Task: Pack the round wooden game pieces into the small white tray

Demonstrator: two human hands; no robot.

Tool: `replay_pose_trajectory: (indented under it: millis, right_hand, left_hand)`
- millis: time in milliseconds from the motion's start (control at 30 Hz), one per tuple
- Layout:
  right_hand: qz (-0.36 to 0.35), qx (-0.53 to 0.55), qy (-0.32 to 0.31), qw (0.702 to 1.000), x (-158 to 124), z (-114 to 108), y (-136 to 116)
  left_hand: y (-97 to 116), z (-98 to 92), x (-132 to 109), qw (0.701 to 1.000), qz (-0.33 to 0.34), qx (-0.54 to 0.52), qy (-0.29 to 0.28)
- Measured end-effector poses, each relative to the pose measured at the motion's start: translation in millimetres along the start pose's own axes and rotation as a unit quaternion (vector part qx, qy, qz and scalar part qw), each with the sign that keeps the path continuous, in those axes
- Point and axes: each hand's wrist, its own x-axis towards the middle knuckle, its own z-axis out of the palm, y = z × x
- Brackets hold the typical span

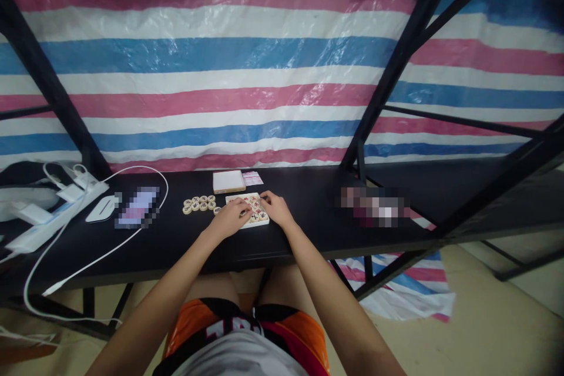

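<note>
Both hands are down on the board (pixel 255 208), mid-worktop (pixel 308 217). The left hand (pixel 231 215) curls over the board's left side; too small to tell whether it pinches a piece. The right hand (pixel 275 209) rests loose on the right edge, fingers apart. Spare pieces (pixel 200 204) sit just left, a box (pixel 228 181) behind.

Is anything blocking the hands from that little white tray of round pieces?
Nothing visible. The left hand and right hand rest on the tray; the loose pieces lie to its left, the white box behind it.
</note>
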Motion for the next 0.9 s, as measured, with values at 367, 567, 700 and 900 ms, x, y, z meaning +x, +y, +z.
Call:
replay_pose_trajectory:
  millis: [367,567,700,900]
  right_hand:
    - [0.003,0.002,0.010,1.000,0.2,1.0,1.3]
    - [0.005,0.012,0.023,1.000,1.4,2.6,5.0]
    - [0.004,0.013,0.025,1.000,1.1,2.9,4.5]
    - [0.002,0.016,0.026,1.000,1.0,2.1,4.9]
  left_hand:
    - [-57.0,-40.2,-28.8,0.982,-0.110,0.078,0.136]
    - [-70.5,-34.4,-41.2,0.964,-0.194,0.116,0.139]
    - [-62.4,-32.8,-39.1,0.974,-0.145,0.131,0.111]
    - [-65.1,-32.6,-39.4,0.978,-0.128,0.139,0.090]
